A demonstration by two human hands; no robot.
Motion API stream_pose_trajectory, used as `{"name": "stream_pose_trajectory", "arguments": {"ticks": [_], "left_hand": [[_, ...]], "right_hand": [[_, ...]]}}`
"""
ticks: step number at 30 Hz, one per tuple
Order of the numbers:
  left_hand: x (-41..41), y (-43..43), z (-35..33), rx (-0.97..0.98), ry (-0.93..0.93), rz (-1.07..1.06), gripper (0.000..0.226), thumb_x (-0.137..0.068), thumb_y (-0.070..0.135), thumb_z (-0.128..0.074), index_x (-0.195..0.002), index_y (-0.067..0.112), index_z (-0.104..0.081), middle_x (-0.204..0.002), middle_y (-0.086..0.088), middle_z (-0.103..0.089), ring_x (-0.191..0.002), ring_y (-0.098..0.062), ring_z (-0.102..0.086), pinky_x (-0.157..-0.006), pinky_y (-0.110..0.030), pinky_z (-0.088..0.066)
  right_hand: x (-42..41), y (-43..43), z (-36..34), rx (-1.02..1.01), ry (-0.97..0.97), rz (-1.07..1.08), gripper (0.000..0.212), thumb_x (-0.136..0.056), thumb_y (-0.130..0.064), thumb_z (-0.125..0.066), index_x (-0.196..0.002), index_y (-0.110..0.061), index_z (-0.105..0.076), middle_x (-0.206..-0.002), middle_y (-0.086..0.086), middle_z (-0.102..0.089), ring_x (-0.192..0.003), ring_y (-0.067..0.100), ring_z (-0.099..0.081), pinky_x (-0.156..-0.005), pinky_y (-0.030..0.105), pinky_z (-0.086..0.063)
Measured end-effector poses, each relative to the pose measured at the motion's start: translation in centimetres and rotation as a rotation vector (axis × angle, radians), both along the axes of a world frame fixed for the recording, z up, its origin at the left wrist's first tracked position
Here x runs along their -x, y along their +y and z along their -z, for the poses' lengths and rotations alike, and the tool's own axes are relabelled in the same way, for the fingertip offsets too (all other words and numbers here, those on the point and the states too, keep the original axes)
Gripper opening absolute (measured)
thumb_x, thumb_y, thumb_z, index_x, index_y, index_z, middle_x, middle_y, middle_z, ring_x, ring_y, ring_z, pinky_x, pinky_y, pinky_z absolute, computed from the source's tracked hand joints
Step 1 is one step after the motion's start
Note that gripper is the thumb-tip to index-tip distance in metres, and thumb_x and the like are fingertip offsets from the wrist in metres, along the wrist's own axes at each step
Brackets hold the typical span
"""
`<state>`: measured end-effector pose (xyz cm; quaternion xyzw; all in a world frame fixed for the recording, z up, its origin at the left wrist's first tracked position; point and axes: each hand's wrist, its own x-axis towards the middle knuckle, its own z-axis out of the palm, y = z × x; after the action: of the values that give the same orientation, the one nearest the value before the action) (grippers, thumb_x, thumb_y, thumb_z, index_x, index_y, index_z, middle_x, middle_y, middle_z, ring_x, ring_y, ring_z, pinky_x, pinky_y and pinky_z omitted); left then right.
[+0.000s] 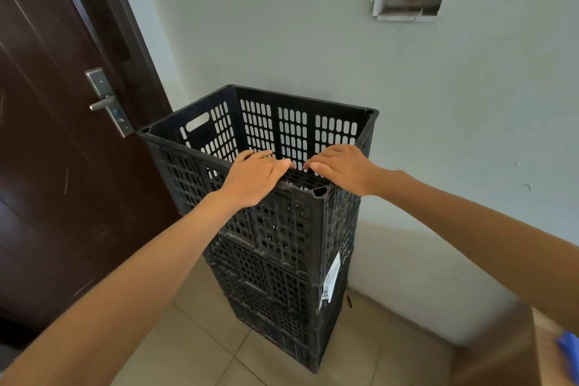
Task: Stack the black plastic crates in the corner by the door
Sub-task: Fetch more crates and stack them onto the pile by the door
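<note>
Head view: crate stack [275,276] centre frame, against wall [438,135], beside door [47,166] at left.
Top crate [282,222]: empty, upright.
Left hand [255,178]: flat on near rim, fingers together.
Right hand [343,168]: same, on the right rim.

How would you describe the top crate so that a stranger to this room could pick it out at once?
Find the dark brown door and the pale wall beside it. In that corner stands a stack of black crates; the top crate is the one with both hands on its near rim, open and empty.
</note>
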<state>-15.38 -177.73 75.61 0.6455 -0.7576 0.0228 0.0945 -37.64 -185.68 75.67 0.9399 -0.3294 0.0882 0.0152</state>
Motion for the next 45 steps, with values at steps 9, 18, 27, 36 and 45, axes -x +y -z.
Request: {"name": "stream_pose_trajectory", "arguments": {"ticks": [9,18,27,36,45], "left_hand": [[-4.5,2.0,-1.4,0.037,0.135,0.004,0.051,-0.102,0.051,-0.015,-0.152,0.04,-0.016,-0.16,0.012,-0.021,-0.15,-0.011,-0.002,-0.121,-0.044,-0.001],[-17.3,0.7,-1.2,0.025,0.037,-0.214,0.061,-0.099,0.057,-0.016,-0.155,0.032,-0.009,-0.163,0.007,-0.014,-0.151,-0.016,-0.003,-0.121,-0.044,-0.006],[-27.0,-9.4,-3.1,0.036,0.032,-0.267,0.067,-0.099,0.058,-0.025,-0.156,0.026,-0.01,-0.163,0.003,-0.012,-0.151,-0.021,-0.003,-0.12,-0.046,-0.01],[-30.9,-16.7,-2.3,-0.209,0.005,-0.25,0.088,-0.095,0.063,-0.034,-0.154,0.016,0.012,-0.163,-0.001,0.012,-0.15,-0.022,0.011,-0.122,-0.042,-0.006],[-30.5,-17.8,-1.6,-0.225,0.208,-0.225,0.096,-0.093,0.059,-0.045,-0.152,0.02,0.02,-0.163,0.001,0.015,-0.15,-0.017,0.009,-0.123,-0.044,-0.008]], "right_hand": [[-2.8,0.0,-4.3,-0.107,0.211,0.038,0.06,-0.101,-0.051,-0.02,-0.154,-0.03,-0.002,-0.159,0.007,-0.023,-0.148,0.027,-0.017,-0.119,0.05,-0.013],[-16.1,-2.7,-5.2,0.0,0.215,-0.141,0.077,-0.098,-0.041,-0.045,-0.155,-0.025,0.005,-0.16,0.007,-0.017,-0.147,0.027,-0.018,-0.119,0.047,-0.018],[-29.7,-12.2,-4.9,0.013,0.137,-0.181,0.085,-0.095,-0.038,-0.053,-0.155,-0.016,0.003,-0.162,0.007,-0.007,-0.149,0.027,-0.011,-0.119,0.048,-0.019],[-38.5,-20.1,-1.9,-0.056,0.155,-0.148,0.104,-0.088,-0.033,-0.064,-0.153,-0.011,0.014,-0.162,0.008,0.012,-0.149,0.025,0.009,-0.119,0.048,-0.001],[-39.2,-20.5,-0.3,-0.093,0.094,-0.121,0.108,-0.084,-0.021,-0.066,-0.152,-0.011,0.017,-0.161,0.007,0.018,-0.148,0.024,0.016,-0.119,0.049,0.004]]}}
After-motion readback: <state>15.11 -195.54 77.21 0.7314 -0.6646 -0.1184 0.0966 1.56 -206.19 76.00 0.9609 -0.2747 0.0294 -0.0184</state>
